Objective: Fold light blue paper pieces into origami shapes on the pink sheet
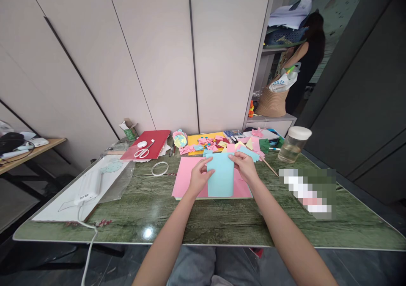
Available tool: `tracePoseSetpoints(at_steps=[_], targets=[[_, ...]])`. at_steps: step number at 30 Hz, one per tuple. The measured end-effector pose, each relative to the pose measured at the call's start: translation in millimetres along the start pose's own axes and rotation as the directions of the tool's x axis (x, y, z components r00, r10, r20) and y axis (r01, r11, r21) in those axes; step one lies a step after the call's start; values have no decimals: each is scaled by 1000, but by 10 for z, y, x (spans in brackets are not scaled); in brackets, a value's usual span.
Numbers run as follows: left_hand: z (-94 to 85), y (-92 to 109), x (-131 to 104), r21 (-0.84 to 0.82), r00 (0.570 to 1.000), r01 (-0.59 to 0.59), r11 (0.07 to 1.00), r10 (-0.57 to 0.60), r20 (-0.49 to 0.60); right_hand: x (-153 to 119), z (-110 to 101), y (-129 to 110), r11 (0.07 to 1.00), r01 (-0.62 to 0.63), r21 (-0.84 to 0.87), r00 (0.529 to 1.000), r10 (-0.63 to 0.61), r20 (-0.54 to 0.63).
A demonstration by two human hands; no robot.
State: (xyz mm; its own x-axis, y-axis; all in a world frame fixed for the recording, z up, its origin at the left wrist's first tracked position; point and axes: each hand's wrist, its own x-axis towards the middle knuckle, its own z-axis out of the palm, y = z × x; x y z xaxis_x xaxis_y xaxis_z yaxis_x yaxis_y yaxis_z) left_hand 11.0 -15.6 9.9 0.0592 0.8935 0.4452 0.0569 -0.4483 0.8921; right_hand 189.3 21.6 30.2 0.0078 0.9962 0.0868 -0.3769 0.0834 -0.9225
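A light blue sheet of paper [220, 178], apparently folded over, is held by its two sides in front of me. My left hand [200, 176] pinches its left edge near the top, thumb on the near face. At the upper right corner, my right hand [244, 166] grips the paper between thumb and fingers. Under it lies a stack of pink paper [187, 177] on the green table, partly covered by the blue paper and my hands. Small folded pink pieces [187, 149] and a yellow sheet [192, 139] lie just beyond.
A lidded jar of liquid [294, 144] stands at the right, near a wooden stick [269, 167] and a blurred-out patch. On the left are a red folder [160, 138] with scissors [142, 151], a white cable loop [160, 169] and a power bank [89, 186]. A person [312, 57] stands behind the shelf.
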Motion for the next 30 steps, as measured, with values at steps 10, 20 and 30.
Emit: tracePoseSetpoints(at_steps=[10,20,30], targets=[[3,8,-3,16,1000,14,1000,-14,-10,1,-2,21,1000,10,-19,1000,-11,-28],[-25,14,15,6,997,41,999,-41,-62,24,-42,60,993,-90,-77,992,96,85],[-19,-4,12,-1,995,71,997,-71,-75,13,-23,55,992,-93,-84,993,98,61]])
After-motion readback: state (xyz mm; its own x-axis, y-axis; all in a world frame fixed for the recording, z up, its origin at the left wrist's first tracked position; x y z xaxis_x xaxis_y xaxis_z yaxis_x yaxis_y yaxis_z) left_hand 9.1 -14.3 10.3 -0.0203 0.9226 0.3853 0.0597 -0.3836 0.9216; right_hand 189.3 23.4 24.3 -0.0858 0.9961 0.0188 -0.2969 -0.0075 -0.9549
